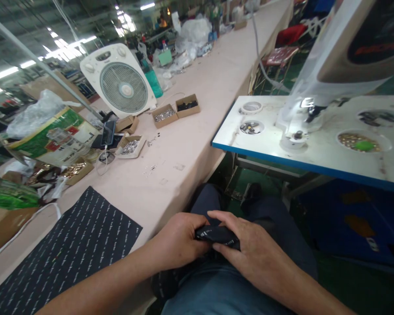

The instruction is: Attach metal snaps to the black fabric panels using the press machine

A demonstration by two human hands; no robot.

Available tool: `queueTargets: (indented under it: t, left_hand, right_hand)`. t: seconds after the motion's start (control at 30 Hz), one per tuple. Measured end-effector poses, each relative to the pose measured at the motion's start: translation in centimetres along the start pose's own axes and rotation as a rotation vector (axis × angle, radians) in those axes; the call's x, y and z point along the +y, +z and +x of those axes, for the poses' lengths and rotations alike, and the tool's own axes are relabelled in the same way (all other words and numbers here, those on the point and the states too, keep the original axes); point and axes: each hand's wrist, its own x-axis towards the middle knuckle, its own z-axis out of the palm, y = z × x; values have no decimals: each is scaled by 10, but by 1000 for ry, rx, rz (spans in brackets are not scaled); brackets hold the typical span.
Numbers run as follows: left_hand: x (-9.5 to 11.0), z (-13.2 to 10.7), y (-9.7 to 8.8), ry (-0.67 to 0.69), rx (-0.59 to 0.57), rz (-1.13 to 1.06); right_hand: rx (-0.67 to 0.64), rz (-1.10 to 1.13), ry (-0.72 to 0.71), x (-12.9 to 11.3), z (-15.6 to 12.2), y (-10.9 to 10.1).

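Over my lap, my left hand and my right hand meet on a small piece of black fabric with white lettering. Both hands have fingers curled round it, the left from the left end, the right from above. A larger sheet of the same black lettered fabric lies on the long table at my left, hanging toward my lap.
The pink long table holds small cardboard boxes of metal parts, a phone, a white box fan and bags. To my right stands a white machine table with blue edge, with recessed part cups and a press head.
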Motion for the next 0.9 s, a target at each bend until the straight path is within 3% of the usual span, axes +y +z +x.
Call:
queueTargets:
  t: [0.27,0.43,0.9]
  left_hand:
    - [-4,12,-12,-122,-268,-252]
    - [-7,16,-16,-167,-359,-371]
    - [-10,19,-13,-232,-354,-456]
  right_hand:
    - [-142,308,55,-1,13,-16]
    - [-212,409,151,1,15,-17]
    - [-252,670,270,12,14,-11]
